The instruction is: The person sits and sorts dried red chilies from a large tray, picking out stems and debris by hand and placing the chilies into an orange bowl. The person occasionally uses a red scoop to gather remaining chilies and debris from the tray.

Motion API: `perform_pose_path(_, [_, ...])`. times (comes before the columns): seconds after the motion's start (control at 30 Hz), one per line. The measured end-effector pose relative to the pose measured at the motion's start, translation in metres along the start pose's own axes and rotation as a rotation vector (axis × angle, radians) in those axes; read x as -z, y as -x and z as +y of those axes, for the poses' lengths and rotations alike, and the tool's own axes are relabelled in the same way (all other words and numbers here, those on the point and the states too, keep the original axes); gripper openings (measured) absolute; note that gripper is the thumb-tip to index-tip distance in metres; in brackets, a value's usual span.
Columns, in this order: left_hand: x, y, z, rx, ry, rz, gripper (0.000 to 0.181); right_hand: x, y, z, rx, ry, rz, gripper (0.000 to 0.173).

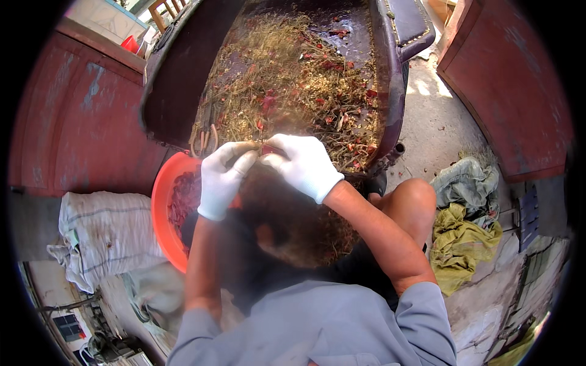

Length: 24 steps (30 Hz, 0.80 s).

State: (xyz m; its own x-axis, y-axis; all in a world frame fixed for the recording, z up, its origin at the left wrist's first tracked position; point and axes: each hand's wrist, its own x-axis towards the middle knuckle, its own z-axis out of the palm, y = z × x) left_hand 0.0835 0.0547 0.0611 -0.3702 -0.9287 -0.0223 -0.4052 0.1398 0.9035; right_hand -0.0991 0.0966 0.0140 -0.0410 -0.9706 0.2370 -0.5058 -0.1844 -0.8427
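White knit gloves cover both hands, which meet fingertip to fingertip over the near edge of a dark cargo bed (389,110). My left hand (225,176) and my right hand (302,162) pinch a small dark red piece (270,149) between them, perhaps dried pepper or petal; its kind is unclear. Beyond them, dried stems mixed with red bits and yellow seeds (320,84) cover the bed. Scissors or shears with copper-coloured handles (203,139) lie at its near left corner. An orange-red basin (164,228) below my left hand contains dark red dried pieces (183,196).
A stuffed white woven sack (110,233) lies left of the basin. Crumpled grey-green (471,183) and yellow (462,247) sacks lie on the floor at right. Red metal doors (91,114) stand on both sides. A blurred patch obscures the area around my lap.
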Motion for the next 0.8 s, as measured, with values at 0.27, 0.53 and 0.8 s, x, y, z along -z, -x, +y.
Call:
perform_pose_path(0.27, [-0.007,0.002,-0.014,0.023,0.415,0.011,0.018,0.008,-0.001,-0.010,-0.090,-0.372,-0.125,0.020])
perform_pose_path(0.53, [-0.027,0.004,-0.051,-0.021,1.209,-0.134,0.023,0.014,-0.006,-0.017,-0.284,-0.772,-0.266,0.023])
perform_pose_path(0.8, [-0.008,0.006,-0.042,-0.130,1.026,-0.086,0.038,0.012,-0.006,-0.005,-0.418,-1.097,-0.419,0.027])
